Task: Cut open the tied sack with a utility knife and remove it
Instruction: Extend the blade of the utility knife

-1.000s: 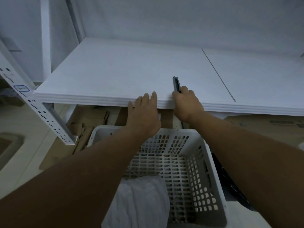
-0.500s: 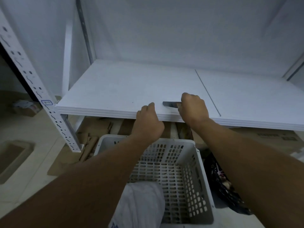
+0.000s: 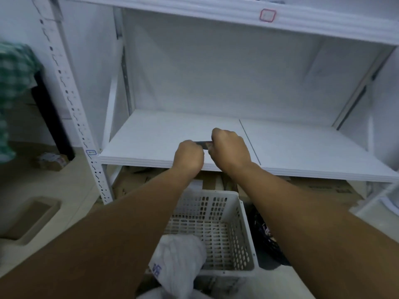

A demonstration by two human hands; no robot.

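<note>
Over the front of the white shelf board [image 3: 151, 134], both my hands hold a dark utility knife [image 3: 203, 143] level between them. My right hand [image 3: 230, 148] grips its right end in a fist. My left hand [image 3: 190, 156] is closed on its left end. Only a short dark stretch of the knife shows between the fists. Below, the gathered top of a white woven sack [image 3: 179, 262] with blue print rises beside the near left corner of a white slotted plastic basket [image 3: 216, 223] on the floor.
A white perforated shelf upright [image 3: 71, 108] stands at the left, and an upper shelf edge [image 3: 237, 16] runs overhead. Flattened cardboard [image 3: 323, 188] lies under the shelf. A dark bag [image 3: 265, 236] sits right of the basket. A green checked cloth [image 3: 13, 70] hangs far left.
The knife has come off the shelf and now sits level between both fists. My left hand left the shelf edge and closed on the knife's left end. The view tilted upward.
</note>
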